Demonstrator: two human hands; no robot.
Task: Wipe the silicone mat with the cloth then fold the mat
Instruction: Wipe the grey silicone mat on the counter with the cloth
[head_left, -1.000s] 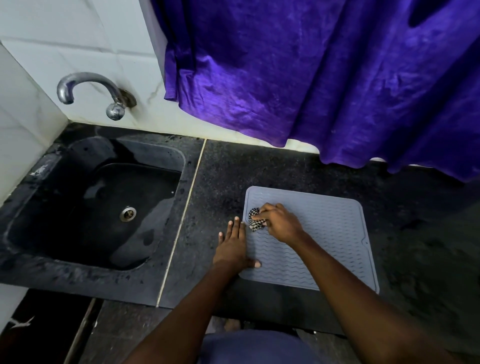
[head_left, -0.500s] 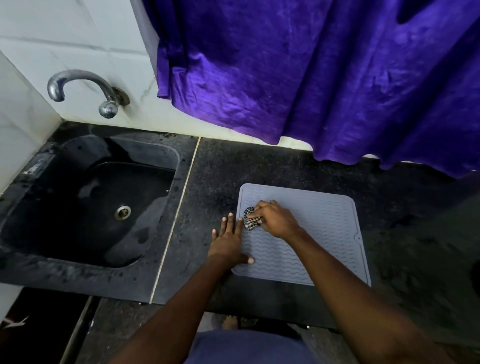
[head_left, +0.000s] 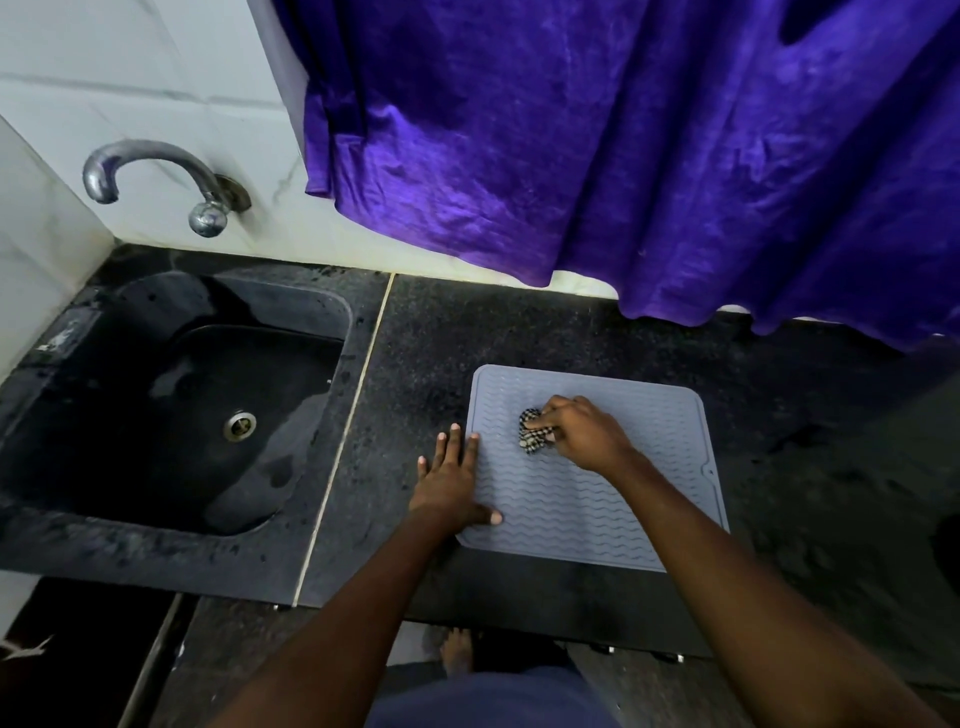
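The grey silicone mat (head_left: 597, 499) lies flat on the dark counter (head_left: 519, 322), to the right of the sink (head_left: 353, 332) and close to the counter's front edge, as you wipe it. Your right hand (head_left: 582, 434) rests on the mat's upper middle, its fingers curled tight round a bunched black-and-white checked cloth (head_left: 532, 431) pressed to the ribbed surface. Your left hand (head_left: 449, 483) lies flat at the mat's left edge, holding nothing. Its fingers (head_left: 456, 441) are straight and spread, and the thumb reaches onto the mat near the front-left corner.

The wiping looks to be in hand, with no fold begun. To do it well, press down with the left palm so the mat cannot slide, and run the cloth along the wavy ribs, not across them, so it gets into the grooves. The right half and the corners seem to need a pass before you fold.

Most of the cloth is hidden under your right fingers, so neither its size nor whether it is damp can be told. Your right forearm covers the mat's front-right corner. Any dirt or wetness on the mat is too faint to make out. Behind it, a purple curtain (head_left: 623, 156) runs out of frame above and to the right, and a steel tap (head_left: 156, 166) juts from the tiled wall above the sink
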